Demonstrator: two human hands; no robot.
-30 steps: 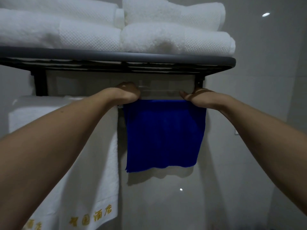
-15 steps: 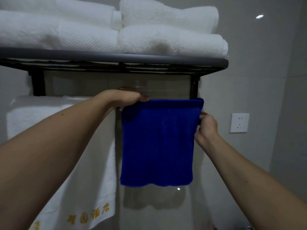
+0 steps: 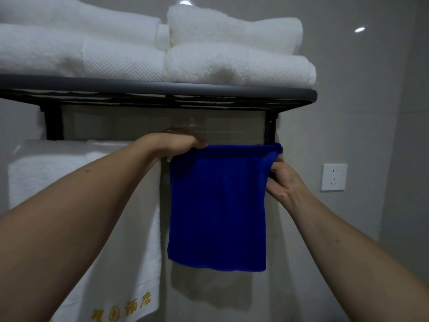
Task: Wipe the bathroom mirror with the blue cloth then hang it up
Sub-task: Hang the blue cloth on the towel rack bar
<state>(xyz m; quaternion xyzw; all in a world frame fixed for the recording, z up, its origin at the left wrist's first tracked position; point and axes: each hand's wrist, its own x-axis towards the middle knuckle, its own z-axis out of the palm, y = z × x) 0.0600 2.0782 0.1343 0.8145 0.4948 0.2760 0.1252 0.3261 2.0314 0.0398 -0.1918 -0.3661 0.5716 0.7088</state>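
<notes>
Blue cloth (image 3: 217,205) hangs draped over the rail under the dark towel rack (image 3: 162,89), front flap flat and nearly square — it sits further right along the rail than a second ago, its edge now at the rack's right bracket. Left hand (image 3: 173,142) stays on top at the cloth's upper left corner, fingers curled over the fold, gripping it. Right hand (image 3: 282,180) has dropped from the top of the rail to the cloth's right edge — fingers bent in, pinching that edge below the fold. White towel (image 3: 92,228) hangs just beside on the left; folded white towels (image 3: 209,59) stacked above. Judgement: hanging is essentially done, only straightening left; the mirror is not in view.
</notes>
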